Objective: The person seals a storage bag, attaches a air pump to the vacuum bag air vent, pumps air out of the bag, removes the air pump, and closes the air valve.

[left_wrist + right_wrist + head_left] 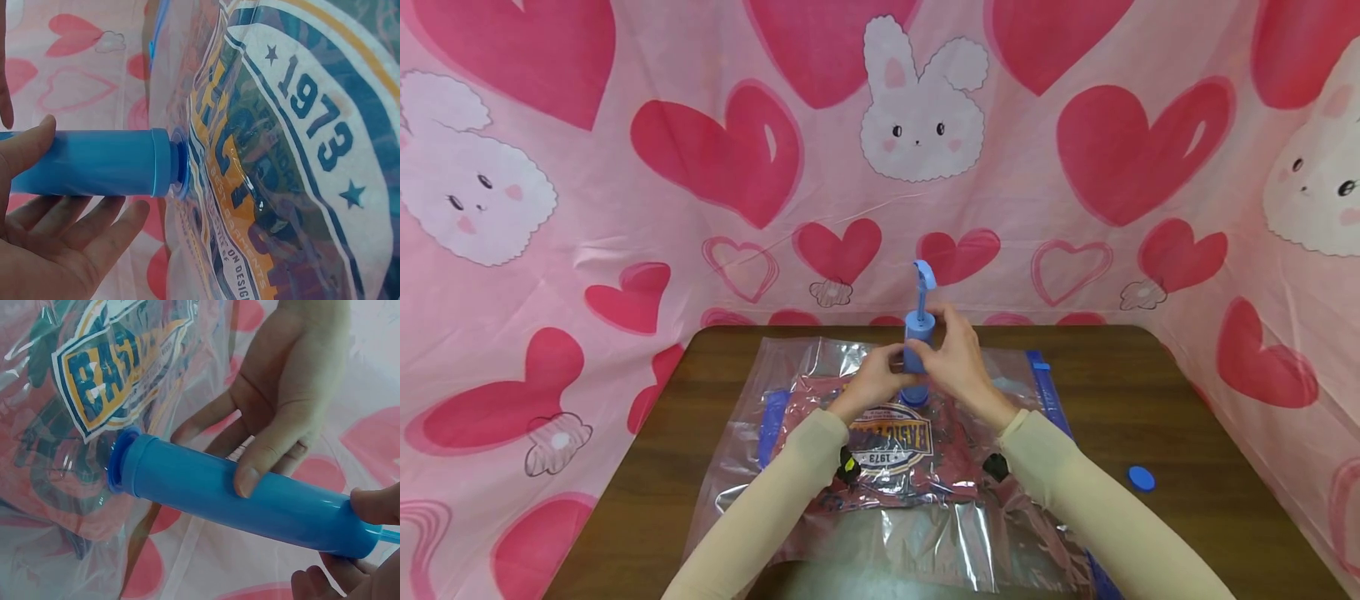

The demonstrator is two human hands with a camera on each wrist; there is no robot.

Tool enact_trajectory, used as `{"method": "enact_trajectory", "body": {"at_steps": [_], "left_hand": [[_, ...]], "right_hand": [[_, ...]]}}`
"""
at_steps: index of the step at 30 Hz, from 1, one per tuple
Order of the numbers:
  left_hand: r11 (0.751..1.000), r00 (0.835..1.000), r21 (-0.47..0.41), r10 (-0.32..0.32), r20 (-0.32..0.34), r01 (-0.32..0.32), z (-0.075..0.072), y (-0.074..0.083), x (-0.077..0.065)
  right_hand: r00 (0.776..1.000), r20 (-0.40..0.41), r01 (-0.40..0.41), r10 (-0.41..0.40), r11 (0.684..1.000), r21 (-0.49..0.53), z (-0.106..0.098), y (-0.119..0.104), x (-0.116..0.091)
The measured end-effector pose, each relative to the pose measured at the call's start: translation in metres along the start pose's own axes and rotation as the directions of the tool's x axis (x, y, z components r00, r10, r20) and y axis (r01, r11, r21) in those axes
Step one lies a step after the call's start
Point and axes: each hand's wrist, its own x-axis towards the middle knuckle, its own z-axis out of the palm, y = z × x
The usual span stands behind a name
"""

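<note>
A blue hand pump (919,329) stands upright on the round blue valve (117,459) of a clear vacuum storage bag (917,542). Its handle (925,275) is pulled up, with the thin rod showing. My left hand (876,379) holds the barrel around its middle, thumb on one side and fingers on the other. Higher up, my right hand (958,354) grips the barrel near its top end. Inside the bag lies a folded red garment (955,450) with a printed badge (306,119) reading 1973.
A round blue cap (1141,478) lies on the brown wooden table (1210,517), right of the bag. Blue strips (1051,392) run along the bag's right side. A pink curtain (925,208) with hearts and rabbits hangs behind and at both sides.
</note>
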Motion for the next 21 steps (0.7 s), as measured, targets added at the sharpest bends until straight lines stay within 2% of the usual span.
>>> {"method": "enact_trajectory", "body": {"at_steps": [4,8,13,17,21], "left_hand": [[1.000,1.000,0.007,0.008,-0.004,-0.008,0.0008,-0.0003,0.0003],[1.000,1.000,0.021,0.002,-0.012,-0.002,0.0023,-0.0003,-0.0009],[0.999,1.000,0.038,-0.015,-0.019,0.016,0.0038,-0.0001,-0.0053],[1.000,1.000,0.028,0.008,-0.015,-0.008,0.0037,-0.0006,-0.0035],[1.000,1.000,0.024,0.009,-0.012,-0.009,0.0030,0.0004,-0.0023]], "right_hand": [[0.997,0.071,-0.011,0.012,1.000,-0.021,-0.0051,-0.0045,0.0003],[0.994,0.106,-0.033,0.036,0.999,-0.024,-0.0079,-0.0067,0.0002],[0.995,0.055,-0.084,0.084,0.996,-0.001,-0.0034,-0.0015,-0.0015],[0.997,-0.008,-0.082,0.082,0.997,0.014,0.0000,0.0006,-0.0010],[0.998,-0.027,-0.062,0.062,0.998,0.012,0.0001,0.0003,-0.0003]]}}
